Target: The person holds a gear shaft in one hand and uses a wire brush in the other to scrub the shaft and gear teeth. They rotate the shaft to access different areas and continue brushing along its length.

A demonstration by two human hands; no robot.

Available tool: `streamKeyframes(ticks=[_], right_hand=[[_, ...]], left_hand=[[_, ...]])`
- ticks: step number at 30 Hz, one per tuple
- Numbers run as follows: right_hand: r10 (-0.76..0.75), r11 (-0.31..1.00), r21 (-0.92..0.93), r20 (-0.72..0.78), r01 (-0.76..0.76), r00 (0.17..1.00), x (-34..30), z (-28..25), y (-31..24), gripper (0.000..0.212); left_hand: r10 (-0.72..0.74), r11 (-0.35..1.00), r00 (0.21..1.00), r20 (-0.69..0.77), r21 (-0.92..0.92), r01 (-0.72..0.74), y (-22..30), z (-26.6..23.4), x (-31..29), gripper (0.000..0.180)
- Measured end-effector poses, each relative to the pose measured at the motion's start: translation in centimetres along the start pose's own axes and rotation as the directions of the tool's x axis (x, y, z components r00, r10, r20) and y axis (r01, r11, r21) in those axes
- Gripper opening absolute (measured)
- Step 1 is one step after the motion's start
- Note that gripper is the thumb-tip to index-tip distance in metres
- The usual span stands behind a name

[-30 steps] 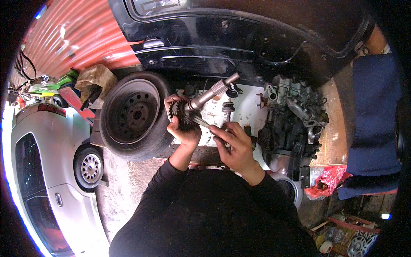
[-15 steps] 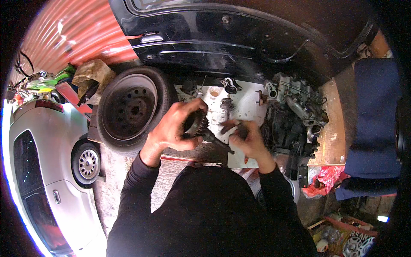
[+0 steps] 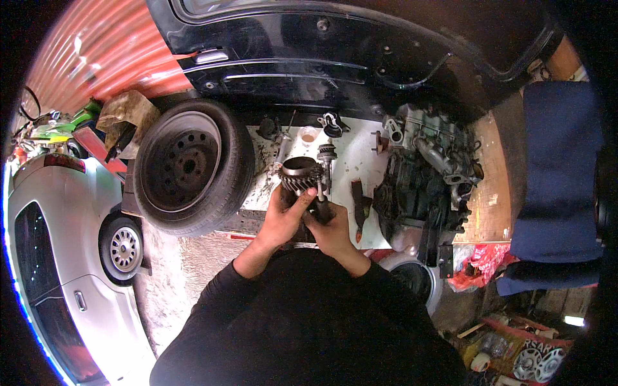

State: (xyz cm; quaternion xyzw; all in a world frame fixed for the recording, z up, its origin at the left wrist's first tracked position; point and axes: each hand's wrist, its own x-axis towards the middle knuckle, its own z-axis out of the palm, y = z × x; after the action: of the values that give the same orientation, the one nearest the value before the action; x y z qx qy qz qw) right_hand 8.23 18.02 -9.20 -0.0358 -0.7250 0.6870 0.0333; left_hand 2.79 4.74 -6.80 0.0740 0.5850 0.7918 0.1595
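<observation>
A dark metal gear (image 3: 301, 180) with slanted teeth and a wide, hollow, cup-like top is held upright at chest level over the table's near edge. My left hand (image 3: 283, 215) is closed round its lower side, the thumb pressed against it below the teeth. Close beside it, my right hand (image 3: 329, 230) is closed on the dark shaft (image 3: 321, 209) under the gear; its fingers are mostly hidden. Just beyond the hands, a smaller gear shaft (image 3: 327, 157) stands on the white board. To their right lies a dark, flat, long tool (image 3: 358, 202) with an orange-brown near end.
A wheel with a tyre (image 3: 239, 161) leans at left. An engine block (image 3: 425, 174) fills the right side of the white board (image 3: 354, 161). A small cup (image 3: 309, 135) and a metal bracket (image 3: 332, 124) sit at the back, below a black car panel (image 3: 290, 58).
The gear has turned from tilted sideways to upright, its hollow top facing up. My right hand has come left and closed on its shaft. The view has shifted slightly.
</observation>
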Motion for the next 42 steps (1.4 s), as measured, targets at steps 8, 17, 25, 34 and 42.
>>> streamKeyframes(ticks=[8, 17, 25, 34, 42], right_hand=[[-0.182, 0.981, -0.060, 0.065, 0.186, 0.981, -1.0, -8.3, -5.3, 0.038], [-0.380, 0.681, -0.610, 0.178, 0.405, 0.908, -0.6, -7.4, -5.7, 0.045], [-0.366, 0.631, -0.696, 0.122, 0.342, 0.923, 1.0, -8.7, -6.4, 0.045], [-0.070, 0.491, -0.860, 0.119, 0.138, 0.990, 2.4, -9.9, -9.2, 0.041], [-0.093, 0.617, -0.768, 0.147, 0.173, 0.985, 2.0, -9.8, -10.0, 0.038]], left_hand=[[0.220, 0.925, 0.966, 0.137, 0.285, -0.251, 0.6, -1.0, 0.4, 0.049], [0.255, 0.801, 0.960, 0.119, 0.530, -0.279, -2.5, -2.4, 1.0, 0.054], [0.322, 0.451, 0.927, 0.193, 0.829, -0.330, 1.0, -2.9, -0.3, 0.071], [0.277, 0.414, 0.867, 0.414, 0.763, -0.497, 3.7, -4.2, 0.4, 0.066], [0.237, 0.505, 0.866, 0.441, 0.706, -0.497, 5.1, -4.1, 0.3, 0.066]])
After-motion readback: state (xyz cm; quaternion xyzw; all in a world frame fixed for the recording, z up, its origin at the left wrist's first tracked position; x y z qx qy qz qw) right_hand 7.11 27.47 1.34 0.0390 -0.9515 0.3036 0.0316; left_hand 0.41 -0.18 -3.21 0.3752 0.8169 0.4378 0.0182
